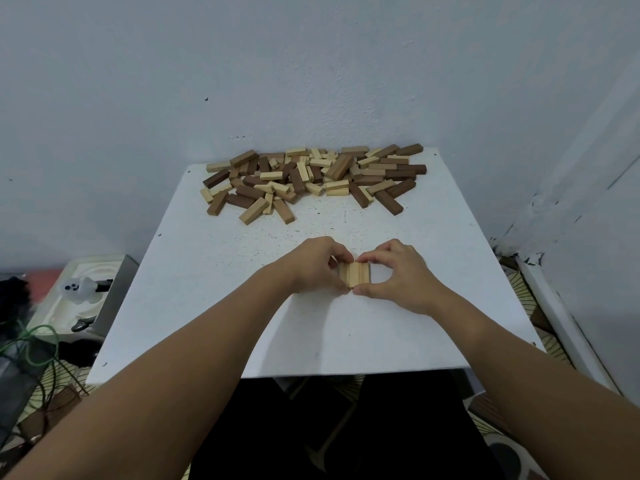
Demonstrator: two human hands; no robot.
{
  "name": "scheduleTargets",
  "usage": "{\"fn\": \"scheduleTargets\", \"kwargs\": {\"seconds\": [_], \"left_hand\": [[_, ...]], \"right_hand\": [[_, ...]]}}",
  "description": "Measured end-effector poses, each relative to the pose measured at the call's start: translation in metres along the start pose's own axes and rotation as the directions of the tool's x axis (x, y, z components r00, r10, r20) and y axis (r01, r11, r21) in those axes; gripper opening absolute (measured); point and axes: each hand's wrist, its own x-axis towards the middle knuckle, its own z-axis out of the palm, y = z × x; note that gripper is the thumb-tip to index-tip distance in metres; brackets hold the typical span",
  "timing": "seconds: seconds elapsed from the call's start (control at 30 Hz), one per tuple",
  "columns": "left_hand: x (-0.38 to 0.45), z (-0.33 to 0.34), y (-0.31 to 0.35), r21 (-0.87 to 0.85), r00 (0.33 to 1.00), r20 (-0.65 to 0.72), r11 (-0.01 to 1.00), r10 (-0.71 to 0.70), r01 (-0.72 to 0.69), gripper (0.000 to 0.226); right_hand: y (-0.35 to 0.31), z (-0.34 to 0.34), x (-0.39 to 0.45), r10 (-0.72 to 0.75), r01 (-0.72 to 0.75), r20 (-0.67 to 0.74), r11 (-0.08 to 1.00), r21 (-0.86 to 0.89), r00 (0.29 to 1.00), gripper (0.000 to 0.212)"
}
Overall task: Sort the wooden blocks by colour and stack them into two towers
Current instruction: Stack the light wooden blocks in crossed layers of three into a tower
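We've got three light blocks [354, 276] side by side mid-bench [207, 271], left hand [317, 265] and right hand [398, 275] pinching them together. The mixed pile [311, 178] at the far edge overlaps too much to count.

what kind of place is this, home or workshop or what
Most likely a room in a home: a small white table pushed into the corner of plain painted walls, a patterned floor mat, and household clutter with cables on the left.
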Motion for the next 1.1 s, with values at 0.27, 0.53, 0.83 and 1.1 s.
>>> {"fn": "scheduleTargets", "kwargs": {"seconds": [0.27,0.53,0.83,1.1], "left_hand": [[-0.013,0.009,0.006,-0.015,0.989,-0.113,0.996,-0.091,0.09,0.098],[-0.022,0.033,0.022,-0.031,0.947,-0.216,0.971,-0.237,0.236,0.079],[-0.013,0.032,0.012,0.004,0.967,-0.197,0.986,-0.162,0.166,0.063],[-0.01,0.01,0.011,0.276,0.993,-0.086,0.956,-0.079,0.1,0.071]], "right_hand": [[-0.002,-0.007,-0.001,0.048,-0.045,0.101,0.998,-0.038,0.994,0.081],[-0.002,-0.014,0.001,0.036,-0.046,0.098,0.995,0.094,0.995,0.034],[0.003,-0.012,-0.001,0.018,-0.028,0.072,0.989,0.143,0.997,0.042],[0.007,-0.014,0.002,0.054,-0.08,0.162,0.984,0.157,0.985,0.066]]}}
